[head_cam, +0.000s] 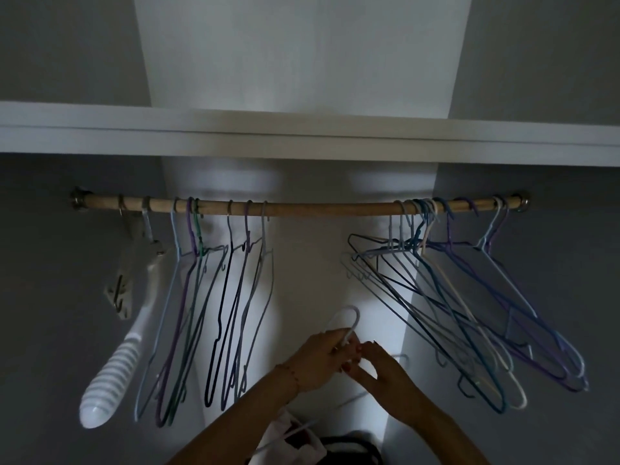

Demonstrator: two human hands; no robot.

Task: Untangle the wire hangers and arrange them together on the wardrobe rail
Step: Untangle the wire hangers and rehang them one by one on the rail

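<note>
While the white wire hanger (345,322) is being held below the middle of the rail, its hook is pointing up and arching toward the right, and its long axis is running down and toward the person, the lower wire trailing off past the wrists into shadow. The left hand (318,360) is closing its fingers around the neck just under the hook. The right hand (379,374) is pinching at the same neck from the right, fingertips touching or nearly touching the left hand's; whether it is gripping the white wire or a second pale hook faintly showing just beside it cannot be told.

The wooden wardrobe rail (318,208) is lying directly above and beyond both hands, its bare middle stretch sitting over the hook. Judged from this, the coming move is calling for a straight lift, with the left hand nearer to the hook and better placed to carry it.

The left group of hangers (214,297) is hanging fairly straight. The right group of hangers (469,307) is hanging splayed and crossed, apparently tangled. A white ribbed plastic hanger (114,364) is hanging at the far left.
</note>
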